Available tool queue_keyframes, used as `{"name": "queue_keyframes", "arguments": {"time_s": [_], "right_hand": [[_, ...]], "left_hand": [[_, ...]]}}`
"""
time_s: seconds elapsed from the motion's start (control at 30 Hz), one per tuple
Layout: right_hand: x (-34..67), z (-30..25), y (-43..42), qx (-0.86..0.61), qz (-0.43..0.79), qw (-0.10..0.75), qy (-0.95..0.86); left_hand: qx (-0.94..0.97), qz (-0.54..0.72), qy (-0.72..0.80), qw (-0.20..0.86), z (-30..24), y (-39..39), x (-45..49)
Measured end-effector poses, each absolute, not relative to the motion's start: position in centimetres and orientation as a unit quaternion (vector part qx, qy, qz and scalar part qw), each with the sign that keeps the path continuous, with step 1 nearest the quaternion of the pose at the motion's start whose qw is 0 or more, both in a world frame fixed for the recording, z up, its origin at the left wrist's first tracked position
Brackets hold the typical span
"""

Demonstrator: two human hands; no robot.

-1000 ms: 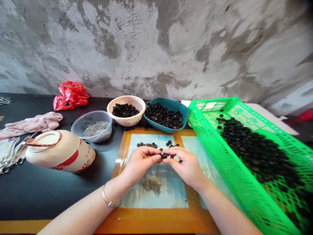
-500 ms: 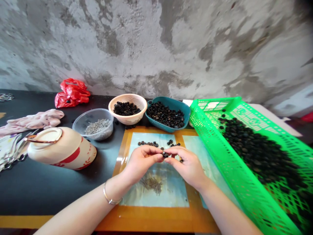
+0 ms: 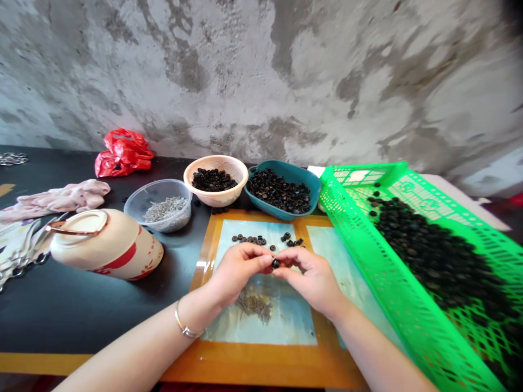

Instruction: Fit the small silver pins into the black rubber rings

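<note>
My left hand (image 3: 237,274) and my right hand (image 3: 309,283) meet over an orange-framed mat (image 3: 261,359), their fingertips pinching a small black ring (image 3: 276,263) between them. Its hole is hidden by my fingers. Just beyond my fingertips lie loose black rings (image 3: 249,239) in a short row, with a few more (image 3: 292,240) to the right. Under my hands, a small heap of thin grey pieces (image 3: 254,305) sits on the mat. A metal bangle (image 3: 186,326) circles my left wrist.
A peach bowl (image 3: 216,181) and a teal dish (image 3: 281,190) hold black rings. A clear tub (image 3: 157,206) holds grey pieces. A tilted green basket (image 3: 379,277) holds many rings at right. A cream jar (image 3: 107,245) lies sideways at left, near pink cloth (image 3: 61,197).
The view has drifted, so the table items sit slightly higher and further right. My hands stay together, pinching the black ring, and have barely moved.
</note>
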State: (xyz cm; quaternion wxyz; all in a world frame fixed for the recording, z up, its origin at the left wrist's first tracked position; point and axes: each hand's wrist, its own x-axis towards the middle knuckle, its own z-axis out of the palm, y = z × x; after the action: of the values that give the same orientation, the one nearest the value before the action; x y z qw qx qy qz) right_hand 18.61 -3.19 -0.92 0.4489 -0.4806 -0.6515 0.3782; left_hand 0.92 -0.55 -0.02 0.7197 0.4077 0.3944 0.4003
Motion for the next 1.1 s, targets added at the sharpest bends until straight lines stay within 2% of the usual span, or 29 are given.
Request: {"name": "queue_keyframes", "arguments": {"time_s": [0.2, 0.53, 0.9, 1.1], "right_hand": [[18.7, -0.8, -3.2, -0.462, 0.433, 0.448, -0.631], [18.7, -0.9, -3.4, -0.439, 0.345, 0.465, -0.687], [18.5, -2.1, -3.6, -0.395, 0.322, 0.522, -0.684], [18.6, -2.3, -3.6, -0.378, 0.323, 0.518, -0.696]], "left_hand": [[0.39, 0.389, 0.391, 0.738, 0.2, -0.5, 0.9], [0.344, 0.369, 0.343, 0.793, 0.0, -1.2, 0.9], [0.277, 0.364, 0.273, 0.847, 0.0, -1.6, 1.0], [0.241, 0.353, 0.245, 0.87, -0.1, -1.8, 1.1]]}}
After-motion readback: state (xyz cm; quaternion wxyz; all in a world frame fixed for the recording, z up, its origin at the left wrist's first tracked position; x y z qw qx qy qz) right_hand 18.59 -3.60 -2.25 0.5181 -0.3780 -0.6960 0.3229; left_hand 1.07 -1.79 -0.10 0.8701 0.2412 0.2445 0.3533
